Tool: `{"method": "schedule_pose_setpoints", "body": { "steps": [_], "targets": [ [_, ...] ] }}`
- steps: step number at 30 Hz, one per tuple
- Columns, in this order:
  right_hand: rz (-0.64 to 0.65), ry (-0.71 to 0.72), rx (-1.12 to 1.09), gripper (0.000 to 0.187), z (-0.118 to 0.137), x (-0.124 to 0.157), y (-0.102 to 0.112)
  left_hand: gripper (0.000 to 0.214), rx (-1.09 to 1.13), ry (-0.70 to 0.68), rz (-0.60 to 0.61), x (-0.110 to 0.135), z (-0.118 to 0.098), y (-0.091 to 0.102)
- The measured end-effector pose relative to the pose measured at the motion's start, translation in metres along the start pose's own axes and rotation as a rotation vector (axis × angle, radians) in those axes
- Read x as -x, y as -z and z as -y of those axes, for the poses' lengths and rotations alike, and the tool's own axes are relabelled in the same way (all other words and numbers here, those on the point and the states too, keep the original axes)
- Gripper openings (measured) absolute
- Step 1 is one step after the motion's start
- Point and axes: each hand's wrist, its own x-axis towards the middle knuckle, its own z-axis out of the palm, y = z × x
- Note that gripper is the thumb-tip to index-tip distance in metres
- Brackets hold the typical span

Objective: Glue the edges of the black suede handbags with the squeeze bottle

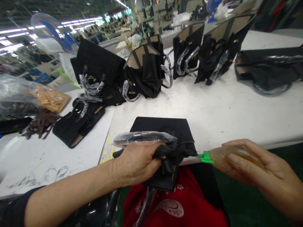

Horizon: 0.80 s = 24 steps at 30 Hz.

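A black handbag (163, 124) lies at the table's front edge, partly hanging over it toward my lap. My left hand (139, 162) is closed around its gathered fabric, just below a plastic-wrapped handle (144, 137). In my right hand (255, 170) is a squeeze bottle of amber glue (222, 157) with a green nozzle cap (207, 157). The nozzle points left and its tip meets the bag's right edge; whether it touches I cannot tell. A second wrapped handle (147, 205) hangs below the bag over a red apron (175, 201).
Several black handbags (151, 71) with wrapped handles stand along the back of the white table (213, 110). Another bag (79, 124) lies at left, near brown strips (41, 123) and a plastic-wrapped bundle (49, 97). A blue fan (56, 33) stands behind.
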Motion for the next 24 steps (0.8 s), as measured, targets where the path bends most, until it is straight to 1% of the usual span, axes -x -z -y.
{"method": "schedule_pose_setpoints", "body": {
  "steps": [1,3,6,8,11,13,15,17,19,22,24],
  "targets": [
    [0.062,0.006,0.002,0.036,-0.004,0.0,-0.001,0.028,-0.001,-0.008,-0.008,0.0,0.0,0.0],
    [0.142,0.038,0.021,0.031,-0.01,0.001,-0.004,0.029,-0.011,-0.018,-0.026,0.0,0.0,0.0],
    [0.239,0.144,0.041,0.027,-0.009,0.004,-0.006,0.032,-0.033,0.0,0.014,0.001,0.0,0.0],
    [0.245,0.229,0.082,0.024,0.0,0.005,-0.006,0.033,-0.038,0.001,0.05,0.002,0.0,-0.001],
    [0.195,0.325,0.194,0.019,0.018,0.004,-0.005,0.034,-0.036,0.001,0.076,0.002,-0.001,0.0],
    [0.218,0.382,0.24,0.017,0.027,0.004,-0.005,0.034,-0.034,0.009,0.08,0.002,0.0,0.0],
    [0.233,0.433,0.261,0.017,0.031,0.003,-0.004,0.033,-0.032,-0.001,0.065,0.002,0.0,0.001],
    [0.201,0.47,0.275,0.016,0.03,0.001,-0.004,0.033,-0.043,-0.014,0.026,0.002,0.001,0.001],
    [0.185,0.462,0.257,0.014,0.029,-0.002,-0.004,0.031,-0.049,-0.019,-0.004,0.003,0.002,0.002],
    [0.258,0.403,0.198,0.018,0.025,-0.003,-0.003,0.029,-0.044,-0.037,0.003,0.004,0.003,0.002],
    [0.245,0.398,0.197,0.019,0.022,-0.001,-0.002,0.029,-0.056,-0.048,-0.005,0.005,0.004,0.002]
  ]
}}
